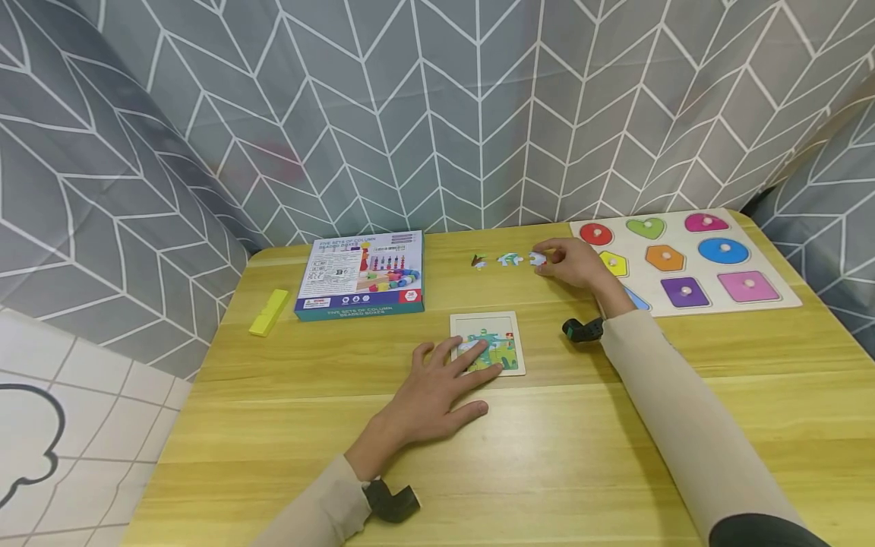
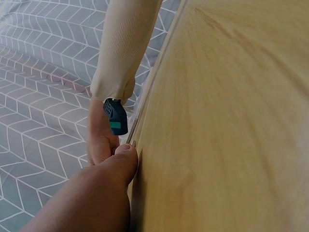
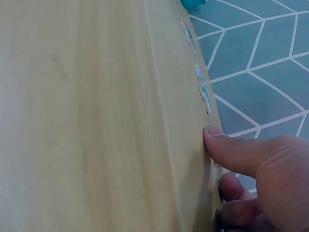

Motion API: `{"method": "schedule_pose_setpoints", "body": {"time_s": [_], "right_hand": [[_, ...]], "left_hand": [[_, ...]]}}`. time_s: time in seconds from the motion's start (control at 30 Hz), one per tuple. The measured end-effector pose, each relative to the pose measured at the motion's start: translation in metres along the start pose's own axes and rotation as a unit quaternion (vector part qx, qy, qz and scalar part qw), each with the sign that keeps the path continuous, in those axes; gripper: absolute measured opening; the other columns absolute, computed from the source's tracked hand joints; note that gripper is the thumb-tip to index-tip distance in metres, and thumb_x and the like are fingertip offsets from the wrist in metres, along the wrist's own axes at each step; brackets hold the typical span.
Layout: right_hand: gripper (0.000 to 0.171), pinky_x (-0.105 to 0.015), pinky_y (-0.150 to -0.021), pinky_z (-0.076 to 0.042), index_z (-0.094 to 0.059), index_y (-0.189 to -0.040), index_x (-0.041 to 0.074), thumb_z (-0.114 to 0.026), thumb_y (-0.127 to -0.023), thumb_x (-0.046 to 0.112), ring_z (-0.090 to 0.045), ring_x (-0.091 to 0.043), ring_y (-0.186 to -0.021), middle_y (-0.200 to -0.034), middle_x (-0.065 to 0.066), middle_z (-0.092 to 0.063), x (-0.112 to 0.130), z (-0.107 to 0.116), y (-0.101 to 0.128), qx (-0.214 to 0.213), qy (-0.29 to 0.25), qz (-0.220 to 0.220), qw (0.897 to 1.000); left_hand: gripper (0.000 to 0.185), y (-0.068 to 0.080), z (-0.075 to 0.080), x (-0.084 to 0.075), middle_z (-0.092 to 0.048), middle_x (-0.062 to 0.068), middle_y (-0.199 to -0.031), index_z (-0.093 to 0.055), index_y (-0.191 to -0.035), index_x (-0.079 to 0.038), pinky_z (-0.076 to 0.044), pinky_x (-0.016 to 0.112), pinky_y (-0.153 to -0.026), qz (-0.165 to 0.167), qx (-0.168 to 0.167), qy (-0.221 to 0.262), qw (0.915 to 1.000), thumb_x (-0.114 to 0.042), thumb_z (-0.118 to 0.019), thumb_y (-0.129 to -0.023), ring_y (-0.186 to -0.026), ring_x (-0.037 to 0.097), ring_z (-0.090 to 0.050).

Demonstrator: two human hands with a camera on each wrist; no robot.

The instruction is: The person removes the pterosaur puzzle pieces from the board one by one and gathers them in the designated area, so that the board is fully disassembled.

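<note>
My left hand (image 1: 437,391) lies with spread fingers across a small square jigsaw puzzle (image 1: 506,353) in a wooden frame. Part of its green and blue picture shows between the fingers; the upper left of the frame is bare wood. At the far side of the table, thumb and forefinger of my right hand (image 1: 574,262) pinch the edges of a white and blue jigsaw piece (image 1: 538,259). Left of it lie a blue-green jigsaw piece (image 1: 509,259) and a brown-green one (image 1: 478,261). In the right wrist view, the thumb (image 3: 227,147) hides most of the pinched piece.
A beaded toy box (image 1: 362,273) stands at the back left, beside a yellow block (image 1: 270,312). On the right, under my right forearm, lies a shape board (image 1: 707,300) with several knobbed shapes. A grey patterned curtain (image 1: 478,114) hangs along the table's far edge.
</note>
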State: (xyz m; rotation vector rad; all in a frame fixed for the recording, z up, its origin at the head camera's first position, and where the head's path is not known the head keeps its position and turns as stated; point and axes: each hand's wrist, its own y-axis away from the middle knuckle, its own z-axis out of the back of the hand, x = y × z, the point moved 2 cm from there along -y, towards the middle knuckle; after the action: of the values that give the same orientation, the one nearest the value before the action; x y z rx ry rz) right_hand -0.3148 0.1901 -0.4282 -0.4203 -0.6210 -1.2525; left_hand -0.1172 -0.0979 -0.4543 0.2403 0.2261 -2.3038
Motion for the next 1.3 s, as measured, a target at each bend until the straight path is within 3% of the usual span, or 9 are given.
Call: {"method": "schedule_pose_setpoints", "body": {"time_s": [0.27, 0.47, 0.83, 1.1, 1.3], "right_hand": [[0.045, -0.038, -0.08, -0.038, -0.064, -0.137, 0.006, -0.073, -0.095, 0.02, -0.05, -0.028, -0.092, -0.101, -0.018, -0.061, -0.001, -0.002, 0.002, -0.017, -0.003, 0.004, 1.0], [0.045, -0.037, -0.082, -0.04, -0.063, -0.138, 0.007, -0.071, -0.096, 0.021, -0.052, -0.027, -0.092, -0.103, -0.017, -0.062, -0.008, -0.007, 0.008, -0.056, -0.049, 0.019, 0.997], [0.043, -0.023, -0.07, -0.043, -0.064, -0.137, 0.007, -0.07, -0.097, 0.022, -0.055, -0.018, -0.079, -0.1, -0.014, -0.064, -0.009, -0.012, 0.019, -0.082, -0.096, 0.043, 0.991], [0.031, -0.021, -0.065, -0.04, -0.071, -0.126, 0.008, -0.068, -0.099, 0.024, -0.051, -0.014, -0.073, -0.093, -0.012, -0.064, -0.003, -0.02, 0.033, -0.11, -0.112, 0.054, 0.986], [0.027, -0.019, -0.061, -0.039, -0.074, -0.12, 0.006, -0.07, -0.098, 0.02, -0.048, -0.011, -0.068, -0.088, -0.013, -0.063, 0.008, -0.031, 0.043, -0.13, -0.158, 0.08, 0.976]], "left_hand": [[0.056, 0.0, -0.001, 0.001, -0.021, -0.008, -0.171, -0.035, -0.157, -0.044, -0.017, 0.064, -0.117, 0.001, 0.001, -0.004, 1.0, -0.059, -0.039, -0.103, -0.155, 0.03, -0.022], [0.056, 0.0, -0.002, 0.001, -0.021, -0.007, -0.171, -0.034, -0.157, -0.044, -0.018, 0.064, -0.117, -0.001, -0.001, -0.005, 1.0, -0.059, -0.039, -0.104, -0.155, 0.031, -0.022], [0.056, 0.0, -0.003, 0.001, -0.02, -0.007, -0.171, -0.033, -0.158, -0.044, -0.019, 0.064, -0.116, -0.003, -0.001, -0.011, 0.9999, -0.059, -0.037, -0.104, -0.155, 0.032, -0.022], [0.055, 0.0, -0.004, 0.001, -0.022, -0.007, -0.171, -0.034, -0.157, -0.044, -0.019, 0.064, -0.116, -0.008, -0.012, -0.011, 0.9998, -0.059, -0.039, -0.104, -0.155, 0.032, -0.023], [0.054, -0.001, -0.004, 0.002, -0.022, -0.008, -0.171, -0.032, -0.157, -0.046, -0.02, 0.064, -0.116, -0.005, -0.011, -0.02, 0.9997, -0.059, -0.037, -0.105, -0.155, 0.031, -0.023]]}}
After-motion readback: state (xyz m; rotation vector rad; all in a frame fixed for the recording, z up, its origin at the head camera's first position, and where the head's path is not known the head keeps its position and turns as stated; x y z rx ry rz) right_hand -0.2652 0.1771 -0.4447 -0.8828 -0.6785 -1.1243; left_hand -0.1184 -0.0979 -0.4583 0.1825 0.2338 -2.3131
